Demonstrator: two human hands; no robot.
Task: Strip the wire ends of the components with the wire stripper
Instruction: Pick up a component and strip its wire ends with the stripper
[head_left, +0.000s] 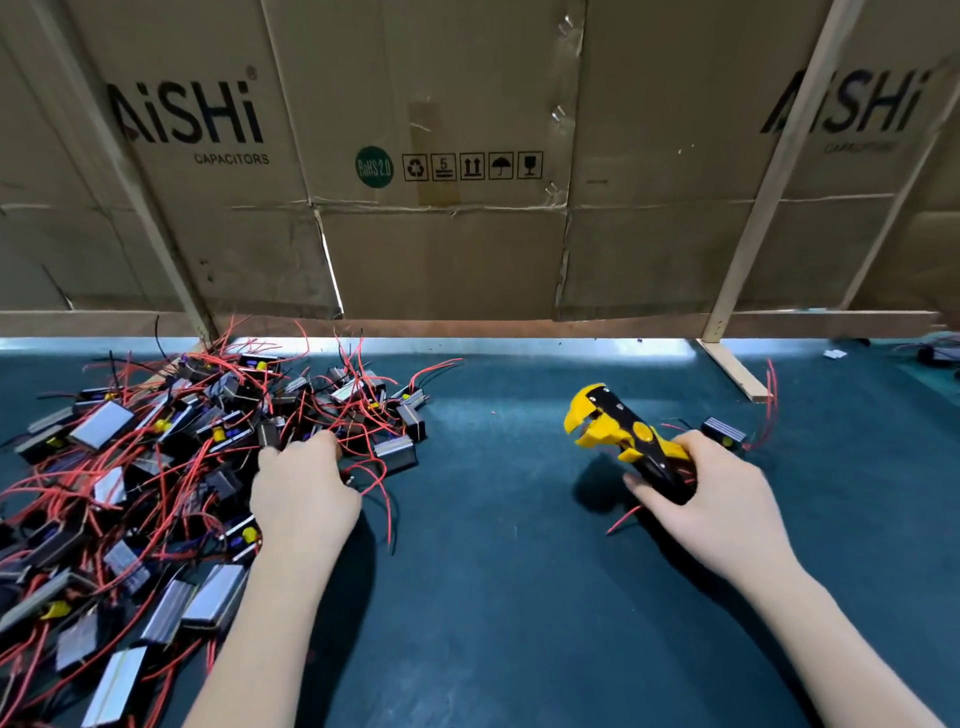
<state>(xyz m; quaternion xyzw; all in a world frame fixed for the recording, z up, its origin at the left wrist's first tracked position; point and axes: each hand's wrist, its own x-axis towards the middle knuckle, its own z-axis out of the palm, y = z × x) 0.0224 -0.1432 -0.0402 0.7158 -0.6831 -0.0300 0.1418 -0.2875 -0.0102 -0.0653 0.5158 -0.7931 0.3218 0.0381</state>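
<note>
left hand (304, 488) curled into component pile (130, 493) — right hand (727, 499) grips wire stripper (628, 441); cardboard (441, 156) reads "aishi capacitors"

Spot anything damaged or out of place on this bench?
The cardboard wall behind the bench is torn: a split seam gapes at its lower edge, left of centre, and tape hangs loose higher up. One component lies alone beyond the right hand, apart from the tangled pile. A loose red scrap lies by the wire stripper.

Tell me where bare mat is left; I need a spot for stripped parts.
Free: the mat between the left hand and right hand, up to the cardboard wall. Crowded: the component pile at left; one component behind the wire stripper.
</note>
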